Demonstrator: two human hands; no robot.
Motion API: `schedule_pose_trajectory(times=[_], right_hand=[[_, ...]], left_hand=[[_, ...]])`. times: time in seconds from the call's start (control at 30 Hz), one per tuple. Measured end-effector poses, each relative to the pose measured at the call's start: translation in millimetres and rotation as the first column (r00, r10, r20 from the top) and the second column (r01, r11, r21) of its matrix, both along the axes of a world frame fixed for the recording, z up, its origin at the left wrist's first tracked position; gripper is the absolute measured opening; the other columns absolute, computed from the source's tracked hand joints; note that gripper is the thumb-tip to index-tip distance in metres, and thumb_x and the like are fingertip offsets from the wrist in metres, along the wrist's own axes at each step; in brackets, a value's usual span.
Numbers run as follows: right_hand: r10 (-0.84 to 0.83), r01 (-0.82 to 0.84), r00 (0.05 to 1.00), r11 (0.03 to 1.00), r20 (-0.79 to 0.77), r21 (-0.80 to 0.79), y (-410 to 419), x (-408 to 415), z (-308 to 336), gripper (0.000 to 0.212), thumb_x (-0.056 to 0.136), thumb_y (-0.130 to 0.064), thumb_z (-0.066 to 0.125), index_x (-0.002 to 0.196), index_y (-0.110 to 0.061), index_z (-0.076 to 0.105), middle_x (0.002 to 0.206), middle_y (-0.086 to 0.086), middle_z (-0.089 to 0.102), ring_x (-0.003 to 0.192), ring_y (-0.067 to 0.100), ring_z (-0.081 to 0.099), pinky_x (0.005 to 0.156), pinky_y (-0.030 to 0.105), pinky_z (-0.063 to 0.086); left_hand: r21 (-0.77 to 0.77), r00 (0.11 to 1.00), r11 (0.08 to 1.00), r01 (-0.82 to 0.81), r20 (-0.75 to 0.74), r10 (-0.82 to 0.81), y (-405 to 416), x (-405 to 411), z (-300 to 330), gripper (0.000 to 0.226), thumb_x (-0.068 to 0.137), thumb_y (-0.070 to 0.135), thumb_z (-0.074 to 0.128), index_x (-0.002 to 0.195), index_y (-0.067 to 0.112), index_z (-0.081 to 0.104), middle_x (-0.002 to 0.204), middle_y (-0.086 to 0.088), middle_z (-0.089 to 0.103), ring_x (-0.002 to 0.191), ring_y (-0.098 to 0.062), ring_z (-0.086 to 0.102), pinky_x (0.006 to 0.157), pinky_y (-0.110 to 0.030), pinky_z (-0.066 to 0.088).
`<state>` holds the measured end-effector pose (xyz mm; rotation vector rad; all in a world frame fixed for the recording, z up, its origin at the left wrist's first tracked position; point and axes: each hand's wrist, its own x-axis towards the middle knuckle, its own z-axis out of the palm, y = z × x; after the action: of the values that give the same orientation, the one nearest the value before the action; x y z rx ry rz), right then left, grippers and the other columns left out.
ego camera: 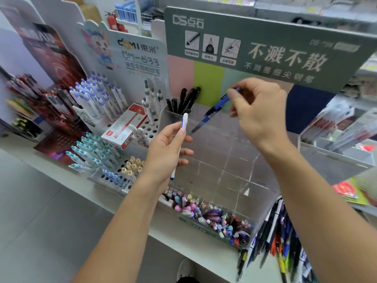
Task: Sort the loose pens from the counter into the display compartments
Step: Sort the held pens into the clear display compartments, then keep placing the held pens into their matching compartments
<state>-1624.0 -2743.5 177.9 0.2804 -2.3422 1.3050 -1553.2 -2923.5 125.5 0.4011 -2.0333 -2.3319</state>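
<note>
Red-and-white pen box [124, 129], lying on the perforated white rack; red fire extinguisher [111, 21], far left background; shoe [185, 269], on floor.

The left hand [163, 152] holds a white pen [182, 135] with blue clip and tip; the right hand [259, 111] holds a blue pen [214, 110]. The sign [265, 50] is grey-green with white lettering; black pens [186, 100] stand against pink and lime panels.
</note>
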Motion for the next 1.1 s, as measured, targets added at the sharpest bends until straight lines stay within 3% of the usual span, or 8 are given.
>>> schedule_pose_trajectory(times=[0.2, 0.33, 0.43, 0.63, 0.77, 0.87, 1.0, 1.1], right_hand=[[0.004, -0.035, 0.958, 0.994, 0.288, 0.102, -14, -14, -22, 0.03, 0.094, -0.013, 0.066, 0.123, -0.007, 0.068, 0.094, 0.005, 0.073, 0.087, 0.024, 0.07, 0.085, 0.048, 0.058], [0.129, -0.144, 0.917, 0.99, 0.377, 0.012, 6, 32, -11, 0.023, 0.09, -0.037, 0.074, 0.094, -0.015, 0.079, 0.071, -0.001, 0.072, 0.06, 0.008, 0.061, 0.06, 0.033, 0.056], [0.272, -0.19, 0.83, 0.959, 0.487, -0.212, 16, 56, -13, 0.022, 0.092, -0.025, 0.073, 0.082, -0.006, 0.077, 0.063, 0.001, 0.071, 0.05, 0.01, 0.053, 0.047, 0.021, 0.043], [-0.095, 0.086, 0.995, 0.975, -0.033, -0.203, 56, 45, 4, 0.015, 0.097, -0.02, 0.067, 0.084, -0.014, 0.071, 0.068, 0.001, 0.068, 0.055, 0.013, 0.065, 0.053, 0.026, 0.054], [-0.111, 0.101, 0.989, 0.99, 0.097, 0.101, 52, 19, -7, 0.021, 0.094, -0.023, 0.069, 0.079, -0.008, 0.072, 0.065, 0.004, 0.068, 0.057, 0.02, 0.067, 0.061, 0.042, 0.058], [-0.068, 0.033, 0.965, 0.99, 0.252, 0.139, 45, 9, -23, 0.021, 0.094, -0.021, 0.069, 0.084, -0.003, 0.074, 0.07, 0.012, 0.069, 0.068, 0.033, 0.067, 0.068, 0.05, 0.057], [-0.1, 0.088, 0.976, 0.994, 0.192, 0.066, 64, 40, -17, 0.02, 0.091, -0.02, 0.073, 0.107, -0.009, 0.075, 0.083, 0.0, 0.072, 0.075, 0.015, 0.069, 0.072, 0.04, 0.061], [-0.247, 0.252, 0.964, 0.967, 0.102, -0.045, 121, 94, -18, 0.013, 0.092, -0.027, 0.07, 0.094, -0.016, 0.076, 0.077, -0.004, 0.073, 0.068, 0.013, 0.07, 0.061, 0.03, 0.056]], left_hand=[[-0.001, 0.996, 0.996, 0.092, -0.014, -0.092, 7, 8, -4, 0.031, 0.105, 0.004, 0.048, 0.129, 0.018, 0.06, 0.088, 0.004, 0.071, 0.057, -0.004, 0.046, 0.048, -0.018, 0.036], [-0.128, 0.978, 0.981, 0.145, -0.13, -0.161, 18, 15, -7, 0.02, 0.099, 0.003, 0.058, 0.115, 0.015, 0.057, 0.097, -0.002, 0.078, 0.066, -0.009, 0.058, 0.055, -0.021, 0.045], [-0.214, 0.947, 0.95, 0.228, -0.179, -0.268, 34, 14, -5, 0.016, 0.096, 0.005, 0.065, 0.106, 0.018, 0.064, 0.095, 0.0, 0.078, 0.072, -0.012, 0.065, 0.063, -0.024, 0.05], [-0.491, 0.972, 0.867, 0.089, -0.146, -0.183, 26, -11, -1, 0.05, 0.1, 0.026, 0.062, 0.148, 0.026, 0.047, 0.142, 0.014, 0.054, 0.122, 0.0, 0.055, 0.097, -0.017, 0.046], [-0.549, 0.978, 0.83, 0.094, -0.105, -0.18, 18, -24, -1, 0.06, 0.102, 0.029, 0.058, 0.156, 0.027, 0.032, 0.152, 0.013, 0.043, 0.133, -0.006, 0.048, 0.111, -0.031, 0.041], [-0.477, 0.985, 0.878, 0.03, -0.133, -0.106, 27, -17, -6, 0.056, 0.101, 0.024, 0.06, 0.153, 0.026, 0.039, 0.147, 0.016, 0.046, 0.128, -0.002, 0.05, 0.104, -0.023, 0.044], [-0.362, 0.954, 0.919, -0.154, -0.296, 0.044, 57, 14, -9, 0.029, 0.096, 0.013, 0.066, 0.124, 0.02, 0.062, 0.114, 0.01, 0.066, 0.099, -0.001, 0.065, 0.079, -0.015, 0.051], [-0.298, 0.952, 0.952, 0.076, -0.261, -0.158, 101, 51, -25, 0.012, 0.093, 0.01, 0.069, 0.1, 0.019, 0.067, 0.085, 0.0, 0.071, 0.075, -0.016, 0.068, 0.066, -0.023, 0.053]])
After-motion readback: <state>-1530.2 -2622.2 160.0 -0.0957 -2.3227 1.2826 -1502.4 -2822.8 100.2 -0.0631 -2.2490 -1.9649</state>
